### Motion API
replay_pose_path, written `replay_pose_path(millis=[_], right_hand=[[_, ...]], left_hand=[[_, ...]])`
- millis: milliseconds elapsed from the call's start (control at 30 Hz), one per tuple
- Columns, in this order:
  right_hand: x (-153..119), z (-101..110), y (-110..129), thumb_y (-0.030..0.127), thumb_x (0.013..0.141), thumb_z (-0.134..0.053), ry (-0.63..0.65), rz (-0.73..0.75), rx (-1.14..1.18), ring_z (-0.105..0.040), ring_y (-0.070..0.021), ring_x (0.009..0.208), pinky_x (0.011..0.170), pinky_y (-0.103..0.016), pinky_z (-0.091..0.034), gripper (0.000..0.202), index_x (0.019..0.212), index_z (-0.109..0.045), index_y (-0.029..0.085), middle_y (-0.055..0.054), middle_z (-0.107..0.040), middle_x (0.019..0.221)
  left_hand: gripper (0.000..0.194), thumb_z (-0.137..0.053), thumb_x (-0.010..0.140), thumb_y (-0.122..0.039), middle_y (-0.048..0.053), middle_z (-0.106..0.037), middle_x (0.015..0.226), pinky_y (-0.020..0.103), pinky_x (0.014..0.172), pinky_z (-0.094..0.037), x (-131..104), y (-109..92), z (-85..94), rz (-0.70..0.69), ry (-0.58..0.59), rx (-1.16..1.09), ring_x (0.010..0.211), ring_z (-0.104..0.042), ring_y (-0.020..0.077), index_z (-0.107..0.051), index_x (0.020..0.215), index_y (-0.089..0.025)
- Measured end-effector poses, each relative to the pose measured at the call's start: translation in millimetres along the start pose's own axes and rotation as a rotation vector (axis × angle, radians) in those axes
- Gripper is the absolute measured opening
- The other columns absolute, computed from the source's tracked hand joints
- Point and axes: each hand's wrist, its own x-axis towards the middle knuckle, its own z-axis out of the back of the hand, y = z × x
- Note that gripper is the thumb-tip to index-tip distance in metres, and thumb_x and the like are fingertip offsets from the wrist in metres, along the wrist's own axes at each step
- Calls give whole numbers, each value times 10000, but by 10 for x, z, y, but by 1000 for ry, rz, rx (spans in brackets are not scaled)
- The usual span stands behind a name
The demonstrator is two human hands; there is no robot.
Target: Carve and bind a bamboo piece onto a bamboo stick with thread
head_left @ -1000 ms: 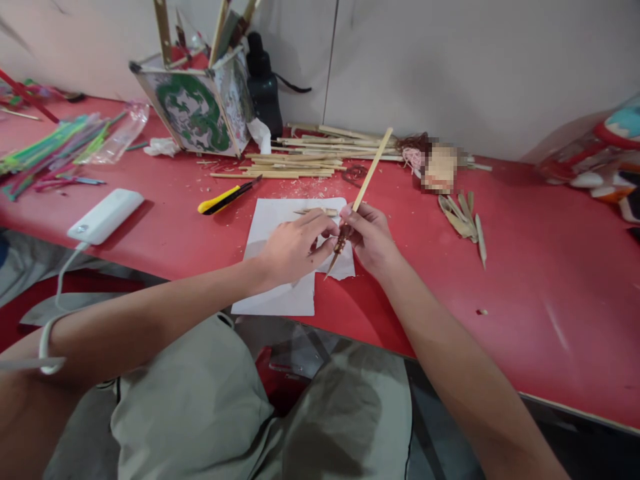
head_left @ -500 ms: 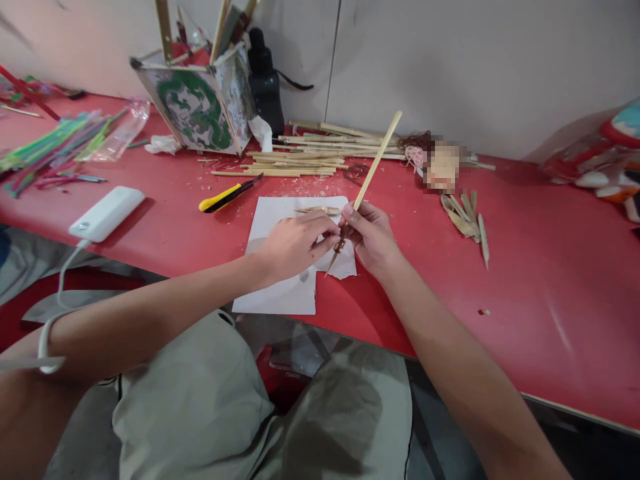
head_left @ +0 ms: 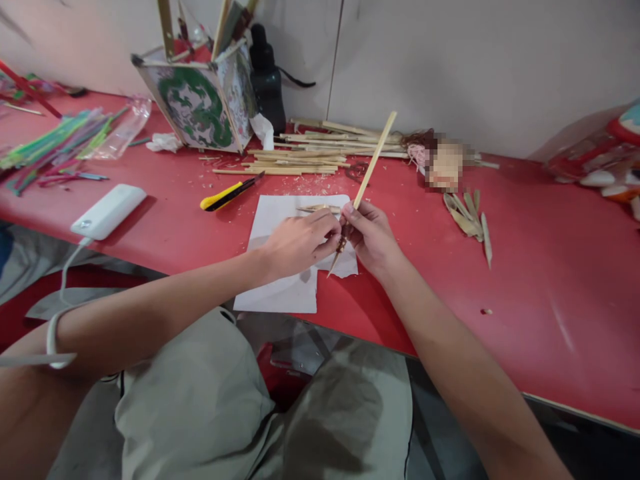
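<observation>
My right hand (head_left: pixel 371 233) is closed around a pale bamboo stick (head_left: pixel 375 160), which slants up and to the right. Dark brown wrapping (head_left: pixel 342 244) shows on the stick's lower part, above a pointed tip. My left hand (head_left: pixel 303 243) has its fingertips pinched together against this wrapped part; what exactly they grip is hidden. Both hands are over a sheet of white paper (head_left: pixel 275 297) with a torn corner. Behind the left hand, a small pointed piece of bamboo (head_left: pixel 318 208) lies on the paper.
On the red table (head_left: pixel 540 280) lie a yellow utility knife (head_left: pixel 225 198), a pile of bamboo sticks (head_left: pixel 295 163), dried leaf pieces (head_left: pixel 467 217) and a white power bank (head_left: pixel 109 212). A dragon-printed box (head_left: pixel 197 110) and black bottle (head_left: pixel 267 87) stand behind. Colourful pipe cleaners (head_left: pixel 55 147) are at left.
The upper end of the bamboo stick has tilted slightly left. Both hands keep nearly the same place and hold; the whole view has shifted a little.
</observation>
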Motion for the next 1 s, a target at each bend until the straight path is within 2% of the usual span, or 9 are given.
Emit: replay_pose_path(millis=[200, 333, 500, 700, 1000], right_hand=[[3, 17, -19, 537, 688, -910, -10, -9, -44, -578, -83, 593, 581, -225, -524, 396, 760, -673, 228, 42, -633, 708], [12, 20, -12, 535, 689, -907, -14, -16, -42, -583, -81, 600, 581, -218, -523, 399, 754, -661, 228, 43, -633, 710], [12, 5, -9, 495, 678, -921, -1, -22, -5, -580, -75, 583, 557, -205, -512, 375, 736, -678, 215, 40, -638, 686], [-27, -32, -10, 440, 713, -897, 13, -48, -1, -599, -101, 569, 539, -240, -527, 319, 734, -673, 214, 38, -630, 673], [-27, -19, 2, 414, 752, -858, -30, -40, -53, -544, -73, 550, 531, -207, -479, 283, 738, -662, 210, 39, -612, 661]], left_hand=[[104, -469, 1006, -229, 50, -676, 995, 315, 730, -428, 17, 79, -44, -26, -4, -206, 848, -604, 156, -559, 969, -194], [71, -486, 978, -202, 38, -673, 963, 304, 733, -427, 19, 88, -44, -15, -1, -256, 829, -589, 147, -547, 942, -196], [55, -531, 915, -171, 33, -685, 969, 304, 665, -390, 10, 77, -28, -32, -16, -110, 781, -579, 142, -581, 919, -192], [87, -540, 881, -175, 35, -683, 876, 316, 641, -396, 32, 92, -28, -166, -79, 102, 713, -586, 152, -625, 893, -185], [97, -555, 850, -165, 25, -686, 860, 309, 615, -393, 27, 113, 3, -232, -154, 156, 685, -587, 146, -648, 869, -185]])
